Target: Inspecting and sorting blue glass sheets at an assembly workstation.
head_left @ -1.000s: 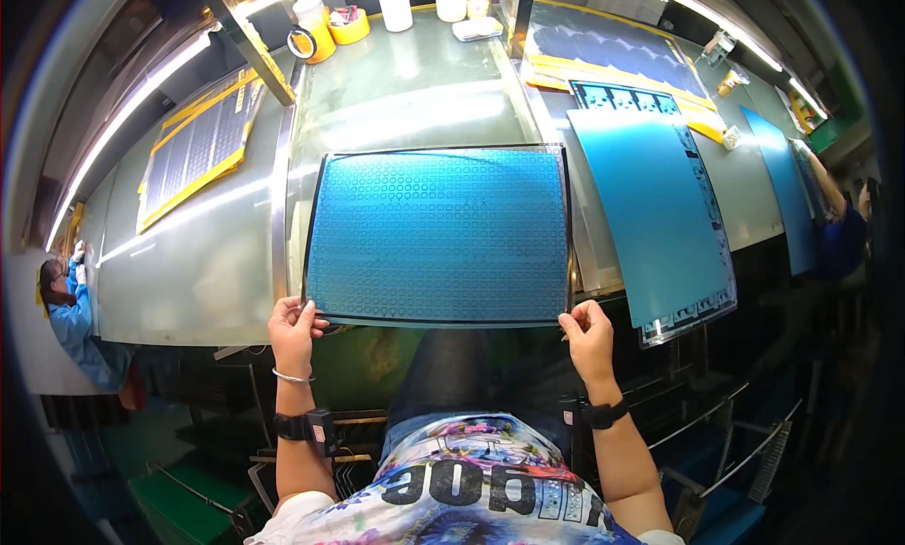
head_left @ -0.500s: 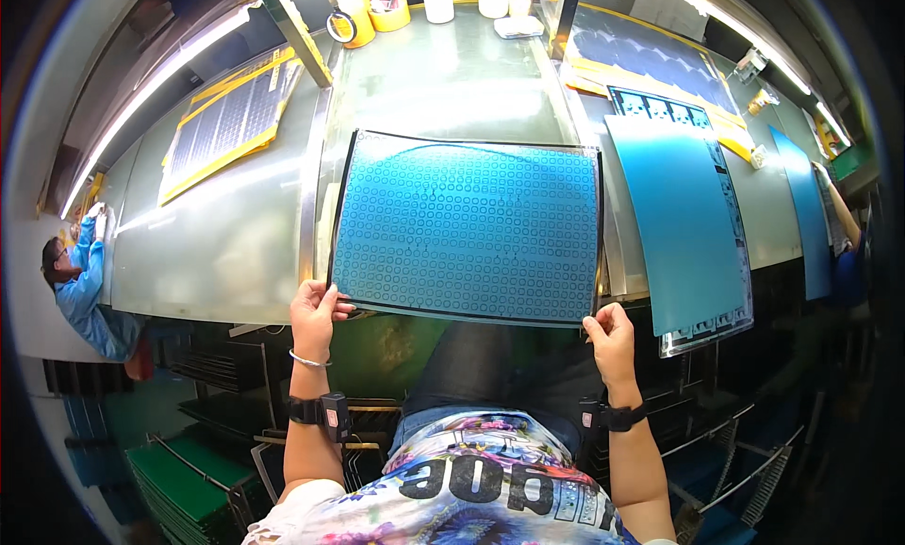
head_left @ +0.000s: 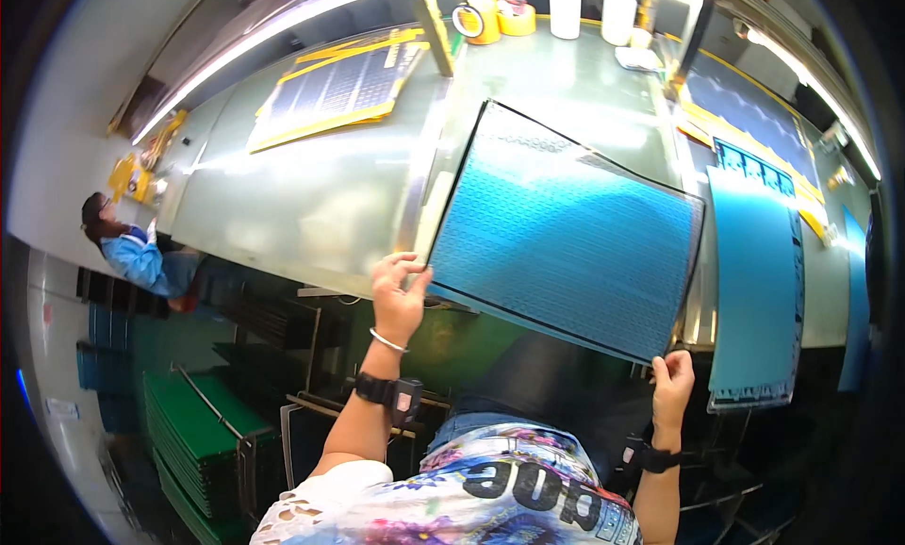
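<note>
A shiny blue panel (head_left: pixel 566 239) with a thin black border and a fine printed pattern slants before me, its right side lower in the picture. Its far part is over the worktable and its near edge hangs past the table's front. At the near left corner, my left hand (head_left: pixel 399 295) is closed on the edge, thumb and fingers pinching it. My right hand (head_left: pixel 672 380) pinches the near right corner the same way. Right of it lies a plain blue sheet (head_left: pixel 754 290) on a dark patterned film (head_left: pixel 797 290), apart from my right hand.
Yellow-edged dark panels (head_left: pixel 330 81) lie at the back left, another (head_left: pixel 745 121) at the back right. Tape rolls (head_left: pixel 516 17) and white bottles (head_left: pixel 565 9) stand along the back. Green boards (head_left: pixel 193 432) fill a rack below left. A person in blue (head_left: pixel 137 257) is at far left.
The whole view has swung left and tilted. The panel and both hands now appear farther right, with the panel slanting down to the right. Both hands keep their hold on its corners.
</note>
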{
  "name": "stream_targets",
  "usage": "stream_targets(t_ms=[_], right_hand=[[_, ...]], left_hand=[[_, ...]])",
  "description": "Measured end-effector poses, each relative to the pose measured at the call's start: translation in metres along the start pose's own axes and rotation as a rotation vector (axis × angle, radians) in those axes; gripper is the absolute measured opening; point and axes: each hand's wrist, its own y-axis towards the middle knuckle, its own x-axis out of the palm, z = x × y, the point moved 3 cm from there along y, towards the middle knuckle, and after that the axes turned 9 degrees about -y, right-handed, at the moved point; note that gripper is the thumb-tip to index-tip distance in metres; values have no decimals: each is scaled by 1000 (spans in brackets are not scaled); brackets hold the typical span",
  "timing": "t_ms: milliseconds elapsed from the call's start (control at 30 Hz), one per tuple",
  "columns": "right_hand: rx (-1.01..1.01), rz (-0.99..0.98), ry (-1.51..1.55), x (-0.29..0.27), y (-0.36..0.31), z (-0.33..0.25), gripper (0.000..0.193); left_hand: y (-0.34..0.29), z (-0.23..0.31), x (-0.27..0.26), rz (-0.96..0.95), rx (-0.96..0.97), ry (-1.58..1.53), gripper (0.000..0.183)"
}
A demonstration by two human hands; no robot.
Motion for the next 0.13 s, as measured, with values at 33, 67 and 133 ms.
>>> stream_targets(t_ms=[33, 67, 133], right_hand=[[-11, -7, -14, -1, 0, 3, 16], [-13, -22, 3, 0, 1, 6, 16], [-12, -24, -16, 3, 2, 9, 15]], left_hand=[[-3, -2, 0, 8, -4, 11, 13], [-6, -3, -2, -20, 13, 113, 13], [-11, -4, -5, -17, 0, 129, 11]])
